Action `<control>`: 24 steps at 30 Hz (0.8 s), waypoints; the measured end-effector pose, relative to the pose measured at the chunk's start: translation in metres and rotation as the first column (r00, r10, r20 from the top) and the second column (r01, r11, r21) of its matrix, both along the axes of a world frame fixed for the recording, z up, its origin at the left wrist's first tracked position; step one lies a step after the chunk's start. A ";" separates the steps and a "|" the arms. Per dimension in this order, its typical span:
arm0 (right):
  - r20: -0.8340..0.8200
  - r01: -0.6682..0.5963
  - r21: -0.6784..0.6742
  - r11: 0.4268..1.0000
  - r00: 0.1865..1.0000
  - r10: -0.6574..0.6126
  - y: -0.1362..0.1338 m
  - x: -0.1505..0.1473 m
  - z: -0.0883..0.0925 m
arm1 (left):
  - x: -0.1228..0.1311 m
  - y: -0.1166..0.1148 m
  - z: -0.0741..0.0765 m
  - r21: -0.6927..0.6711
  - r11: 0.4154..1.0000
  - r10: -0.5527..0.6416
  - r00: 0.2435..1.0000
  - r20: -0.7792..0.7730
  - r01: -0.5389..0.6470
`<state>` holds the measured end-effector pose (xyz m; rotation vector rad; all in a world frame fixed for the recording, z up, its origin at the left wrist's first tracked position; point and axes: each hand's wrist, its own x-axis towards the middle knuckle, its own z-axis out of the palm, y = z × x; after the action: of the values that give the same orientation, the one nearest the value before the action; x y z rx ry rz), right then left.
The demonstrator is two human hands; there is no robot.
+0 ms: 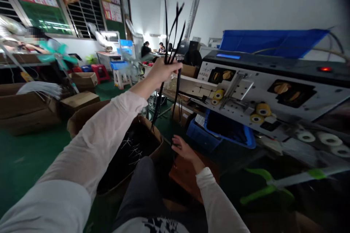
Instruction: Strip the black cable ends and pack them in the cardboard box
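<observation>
My left hand (164, 70) is raised in front of me, its fingers closed round a small bunch of thin black cables (167, 40). Their ends stick up above the fist, and the other ends hang down below it. Lower down, my right hand (185, 149) has its fingers apart and holds nothing that I can see. Beneath it is an orange-brown box-like surface (188, 174). By my left knee stands an open cardboard box (158, 149) holding a dark mass with several thin white strands (133, 153).
At right stands a long machine (257, 91) with yellow rollers (218, 96) and blue bins (205, 133) below. A green-bladed fan (269, 184) is at lower right, another fan (57, 56) at left. Cartons (30, 113) line the left floor. People sit at far benches.
</observation>
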<state>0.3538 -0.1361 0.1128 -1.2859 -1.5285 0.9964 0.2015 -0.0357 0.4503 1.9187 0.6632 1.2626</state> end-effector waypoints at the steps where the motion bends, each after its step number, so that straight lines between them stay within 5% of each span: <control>1: -0.016 0.065 0.096 0.993 0.998 -0.063 0.004 -0.002 0.021 | 0.001 -0.002 -0.007 -0.011 0.999 -0.037 0.999 0.001 0.037; 6: -0.232 0.277 0.462 0.843 0.955 -0.186 0.016 -0.025 0.136 | 0.005 -0.014 -0.037 -0.104 0.974 -0.198 0.980 0.024 0.199; 10: -0.329 0.345 0.444 0.827 0.921 -0.208 0.019 -0.039 0.182 | 0.003 -0.022 -0.044 -0.144 0.958 -0.242 0.969 0.051 0.247; 19: -0.544 0.404 0.272 0.873 0.813 -0.207 0.024 -0.031 0.154 | -0.012 -0.003 -0.041 -0.177 0.971 -0.150 0.985 0.082 0.162; 24: -0.654 0.466 0.327 0.822 0.740 -0.159 0.027 -0.021 0.144 | -0.015 0.005 -0.032 -0.159 0.974 -0.153 0.987 0.051 0.160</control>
<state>0.3328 -0.1091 0.2564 -0.7318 -0.9112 0.6462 0.1867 -0.0310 0.4187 1.7718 0.5654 1.1096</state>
